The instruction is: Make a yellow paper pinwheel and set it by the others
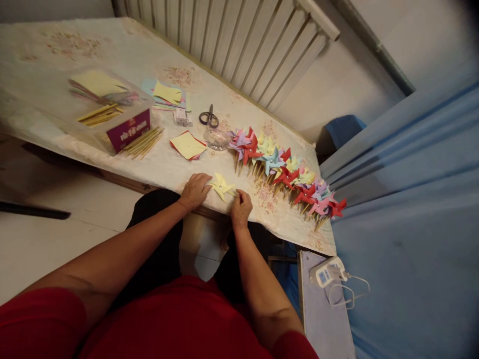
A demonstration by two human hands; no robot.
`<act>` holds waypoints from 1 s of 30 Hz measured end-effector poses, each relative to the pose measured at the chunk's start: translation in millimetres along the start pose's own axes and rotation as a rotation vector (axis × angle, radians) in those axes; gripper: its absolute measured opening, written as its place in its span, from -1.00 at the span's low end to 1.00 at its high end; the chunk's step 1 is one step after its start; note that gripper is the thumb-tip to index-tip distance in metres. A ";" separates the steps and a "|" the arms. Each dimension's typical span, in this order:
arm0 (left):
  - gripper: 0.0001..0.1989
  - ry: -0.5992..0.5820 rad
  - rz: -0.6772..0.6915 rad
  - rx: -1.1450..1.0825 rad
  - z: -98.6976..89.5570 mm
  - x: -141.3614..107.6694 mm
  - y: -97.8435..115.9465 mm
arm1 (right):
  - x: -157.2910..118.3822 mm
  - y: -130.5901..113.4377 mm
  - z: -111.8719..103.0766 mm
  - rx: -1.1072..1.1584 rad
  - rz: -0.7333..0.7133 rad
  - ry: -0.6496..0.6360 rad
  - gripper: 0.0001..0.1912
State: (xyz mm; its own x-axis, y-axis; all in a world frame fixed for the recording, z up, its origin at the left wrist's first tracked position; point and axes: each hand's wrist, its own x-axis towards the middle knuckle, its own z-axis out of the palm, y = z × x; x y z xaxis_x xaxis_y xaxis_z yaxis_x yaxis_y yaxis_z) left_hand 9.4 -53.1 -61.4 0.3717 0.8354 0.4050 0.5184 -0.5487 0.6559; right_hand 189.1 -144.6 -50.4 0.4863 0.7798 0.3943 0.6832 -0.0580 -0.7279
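Note:
A yellow paper pinwheel (pixel 220 186) lies between my two hands near the table's front edge, with a small shiny pin at its centre. My left hand (pixel 195 191) touches its left side, fingers pressed together at the paper's edge. At its right, my right hand (pixel 241 207) is closed, its fingertips pinching the thin stick that reaches toward the pinwheel. Beyond them sits a small stack of cut paper squares (pixel 188 145), yellow on top and red below. A clear dish of small pins (pixel 217 139) stands beside the stack.
Rows of finished colourful pinwheels (pixel 287 175) run along the right. Dark scissors (pixel 209 117), small boxes (pixel 182 117) and more paper (pixel 167 93) are farther back. Wooden sticks (pixel 142 143) lie against a clear plastic bin (pixel 128 130) at left. A white device (pixel 328 272) rests on a side table.

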 end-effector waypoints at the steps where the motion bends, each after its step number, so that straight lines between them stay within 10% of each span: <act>1: -0.66 0.007 -0.017 -0.007 -0.9 -1.0 -1.2 | 1.2 2.4 -5.2 -0.059 0.013 0.019 -0.66; 21: -0.75 0.132 -0.360 -0.254 -28.6 -26.2 6.6 | -15.1 4.7 -23.5 -0.393 -0.006 -0.200 -0.78; 30: -0.74 -0.140 -0.563 -0.657 -37.8 -53.4 26.8 | -41.5 -0.9 -27.4 -0.276 -0.002 -0.155 -0.79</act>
State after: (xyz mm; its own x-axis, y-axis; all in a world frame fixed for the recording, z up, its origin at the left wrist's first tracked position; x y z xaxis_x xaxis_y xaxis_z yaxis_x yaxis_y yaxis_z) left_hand -25.7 -111.1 -41.4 0.3078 0.9407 -0.1429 0.1209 0.1103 0.9865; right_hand 183.2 -194.0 -50.7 0.4100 0.8648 0.2898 0.8167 -0.2067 -0.5387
